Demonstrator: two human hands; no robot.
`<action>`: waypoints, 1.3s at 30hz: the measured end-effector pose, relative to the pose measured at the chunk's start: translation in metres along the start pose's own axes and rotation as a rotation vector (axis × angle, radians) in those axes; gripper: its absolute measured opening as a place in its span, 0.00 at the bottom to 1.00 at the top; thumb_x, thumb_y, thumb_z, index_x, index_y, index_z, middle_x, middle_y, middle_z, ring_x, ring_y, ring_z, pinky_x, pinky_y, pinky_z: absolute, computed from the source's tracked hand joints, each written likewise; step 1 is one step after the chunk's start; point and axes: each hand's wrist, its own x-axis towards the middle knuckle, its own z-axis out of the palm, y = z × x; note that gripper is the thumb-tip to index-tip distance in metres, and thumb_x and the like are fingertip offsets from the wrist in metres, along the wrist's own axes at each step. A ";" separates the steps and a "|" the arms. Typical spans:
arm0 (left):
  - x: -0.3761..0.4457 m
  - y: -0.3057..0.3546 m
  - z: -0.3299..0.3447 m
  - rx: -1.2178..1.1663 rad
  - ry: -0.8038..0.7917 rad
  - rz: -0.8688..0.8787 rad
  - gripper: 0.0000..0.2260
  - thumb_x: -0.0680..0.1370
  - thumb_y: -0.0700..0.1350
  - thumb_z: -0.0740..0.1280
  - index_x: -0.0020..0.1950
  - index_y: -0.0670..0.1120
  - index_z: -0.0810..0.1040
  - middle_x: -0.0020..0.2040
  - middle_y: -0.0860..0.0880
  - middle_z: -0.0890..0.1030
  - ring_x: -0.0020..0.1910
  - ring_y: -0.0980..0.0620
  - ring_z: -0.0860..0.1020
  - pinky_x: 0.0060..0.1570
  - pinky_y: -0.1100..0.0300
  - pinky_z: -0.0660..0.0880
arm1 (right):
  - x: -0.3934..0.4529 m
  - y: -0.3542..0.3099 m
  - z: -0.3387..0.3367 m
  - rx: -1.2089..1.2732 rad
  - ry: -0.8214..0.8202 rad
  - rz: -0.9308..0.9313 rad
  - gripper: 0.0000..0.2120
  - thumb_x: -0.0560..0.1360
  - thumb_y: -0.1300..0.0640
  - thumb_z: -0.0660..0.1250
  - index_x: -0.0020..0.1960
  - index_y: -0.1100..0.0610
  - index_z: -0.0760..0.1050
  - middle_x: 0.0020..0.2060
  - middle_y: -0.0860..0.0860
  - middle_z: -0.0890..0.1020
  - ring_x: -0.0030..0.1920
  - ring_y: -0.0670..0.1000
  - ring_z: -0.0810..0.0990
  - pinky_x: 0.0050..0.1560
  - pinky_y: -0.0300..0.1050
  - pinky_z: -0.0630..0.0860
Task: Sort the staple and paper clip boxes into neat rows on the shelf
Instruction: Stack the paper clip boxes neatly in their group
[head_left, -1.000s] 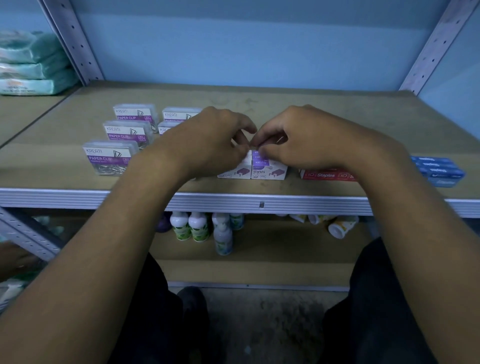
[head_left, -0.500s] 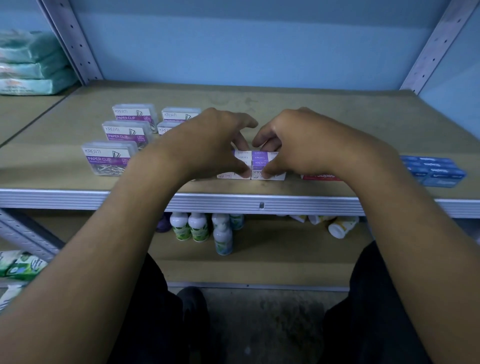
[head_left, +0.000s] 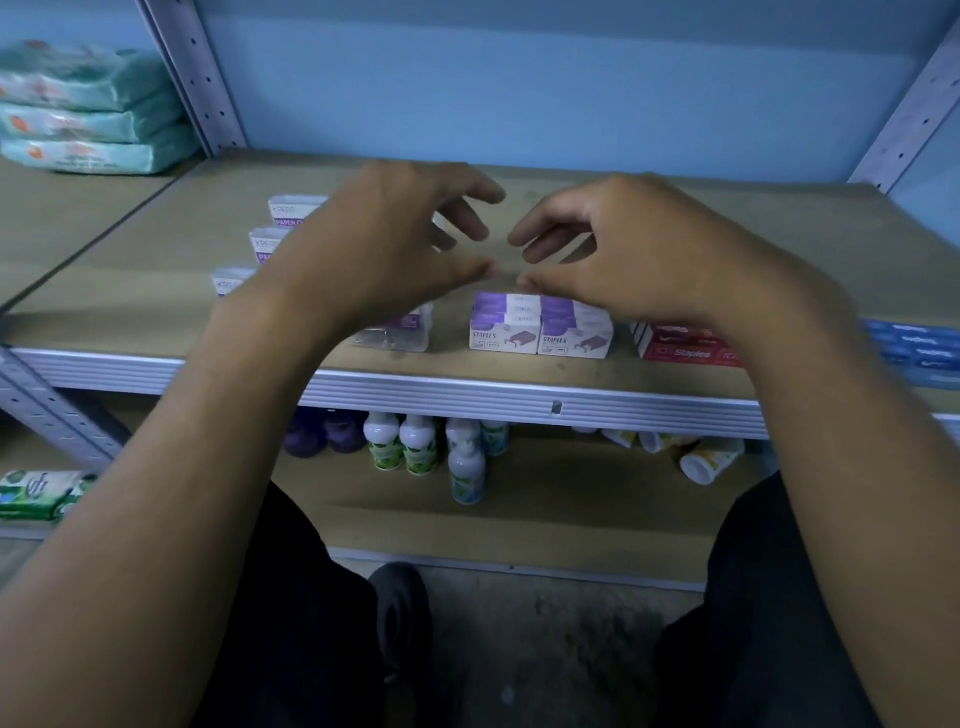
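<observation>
Left hand and right hand hover empty, fingers spread, above purple staple boxes; judged small, rigid, dense card: pinch side faces.

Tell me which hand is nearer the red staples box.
Right. The right hand hovers just up-left of the red staples box, its wrist over it; the left hand is beyond the purple boxes.

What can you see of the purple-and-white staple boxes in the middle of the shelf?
The purple-and-white staple boxes look like small cardboard cartons, purple on top, white fronts printed "STAPLES" with a stapler drawing. Two columns stand side by side, touching, fronts flush, near the shelf's front edge. Each column seems stacked, count unclear. Both hands hover open above them, not touching. Red staple boxes lie apart to one side, a clear paper clip box to the other.
</observation>
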 end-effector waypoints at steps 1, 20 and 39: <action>-0.002 -0.005 -0.004 0.013 0.041 -0.009 0.22 0.73 0.54 0.74 0.66 0.56 0.76 0.53 0.58 0.83 0.47 0.61 0.82 0.54 0.57 0.79 | 0.002 -0.003 0.002 0.005 0.011 -0.016 0.17 0.74 0.46 0.75 0.63 0.45 0.80 0.52 0.40 0.84 0.49 0.37 0.81 0.54 0.34 0.75; -0.035 -0.088 -0.040 0.239 0.138 -0.148 0.17 0.75 0.59 0.68 0.61 0.54 0.81 0.61 0.49 0.80 0.59 0.48 0.78 0.52 0.57 0.70 | 0.053 -0.041 0.048 0.036 0.030 -0.183 0.18 0.76 0.47 0.72 0.66 0.41 0.77 0.60 0.40 0.80 0.49 0.40 0.82 0.52 0.36 0.74; -0.020 -0.115 -0.045 0.045 -0.003 -0.207 0.13 0.77 0.47 0.71 0.60 0.58 0.82 0.55 0.60 0.80 0.42 0.64 0.76 0.38 0.69 0.67 | 0.072 -0.033 0.065 0.057 0.059 -0.187 0.16 0.77 0.50 0.72 0.63 0.37 0.80 0.58 0.43 0.83 0.56 0.40 0.80 0.59 0.43 0.77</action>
